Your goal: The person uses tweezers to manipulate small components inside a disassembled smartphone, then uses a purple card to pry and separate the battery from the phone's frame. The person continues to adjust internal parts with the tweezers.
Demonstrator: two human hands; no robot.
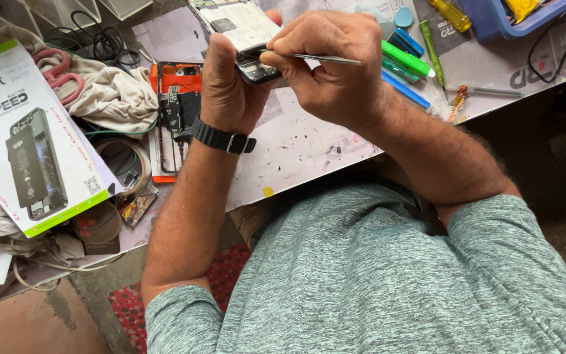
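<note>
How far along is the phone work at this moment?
Done: the phone is opened, its insides exposed. In hand: the left hand holds it while the right hand works metal tweezers into its edge. Left: an orange frame with parts lies apart.

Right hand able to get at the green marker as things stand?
Probably yes, once freed: the right hand holds tweezers at the opened phone, and the green marker lies uncovered just beyond its knuckles.
</note>
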